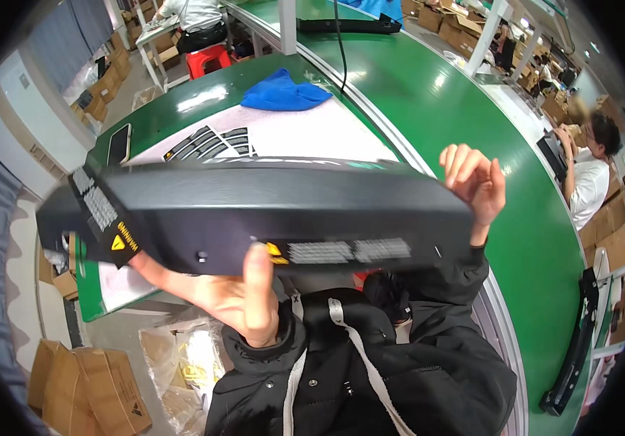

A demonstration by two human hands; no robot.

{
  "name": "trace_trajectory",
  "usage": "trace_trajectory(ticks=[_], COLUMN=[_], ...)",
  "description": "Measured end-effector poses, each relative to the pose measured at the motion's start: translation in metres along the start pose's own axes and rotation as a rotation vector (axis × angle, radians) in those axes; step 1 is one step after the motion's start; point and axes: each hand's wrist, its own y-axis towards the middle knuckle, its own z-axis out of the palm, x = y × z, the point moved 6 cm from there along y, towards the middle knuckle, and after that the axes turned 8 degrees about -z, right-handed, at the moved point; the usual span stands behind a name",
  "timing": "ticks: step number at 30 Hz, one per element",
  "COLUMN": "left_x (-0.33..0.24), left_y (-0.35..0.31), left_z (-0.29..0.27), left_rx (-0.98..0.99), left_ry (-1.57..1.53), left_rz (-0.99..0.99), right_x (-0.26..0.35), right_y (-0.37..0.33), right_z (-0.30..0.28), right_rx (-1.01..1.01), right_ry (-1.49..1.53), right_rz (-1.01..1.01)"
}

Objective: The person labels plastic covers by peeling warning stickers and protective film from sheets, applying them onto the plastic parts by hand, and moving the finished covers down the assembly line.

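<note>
A long black beam-like housing, slightly blurred, is held up across the view in front of me. My left hand grips it from below, thumb pressed on its near face and the other fingers hidden behind it. A black label with a yellow triangle and pale print lies along its lower right face. Another such label runs slantwise over the left end. My right hand is raised at the right end, fingers loosely bent and apart, with nothing visible in it. Whether it touches the housing I cannot tell.
On the worktable behind lie a label sheet, a blue cloth and a phone. A green conveyor curves past on the right, carrying similar black pieces. A co-worker sits beyond it. Cardboard lies lower left.
</note>
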Motion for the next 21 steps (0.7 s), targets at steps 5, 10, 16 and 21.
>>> trace_trajectory(ticks=[5,10,16,21], left_x=[0.013,0.053,0.097,0.107], left_y=[-0.027,-0.046,-0.045,-0.024], left_z=[0.035,0.091,0.088,0.042], left_rx=[0.362,0.855,0.839,0.608], left_ry=[-0.163,-0.31,-0.209,-0.079], left_rz=[-0.224,-0.483,-0.687,-0.656], right_x=[0.027,0.055,0.092,0.043], right_y=[-0.071,-0.123,-0.15,-0.136], right_z=[0.011,-0.005,-0.066,-0.163], right_rx=[-0.152,-0.357,-1.033,-0.708], right_ry=[-0.389,-0.677,-0.482,-1.19], right_rz=[0.18,0.212,0.656,1.021])
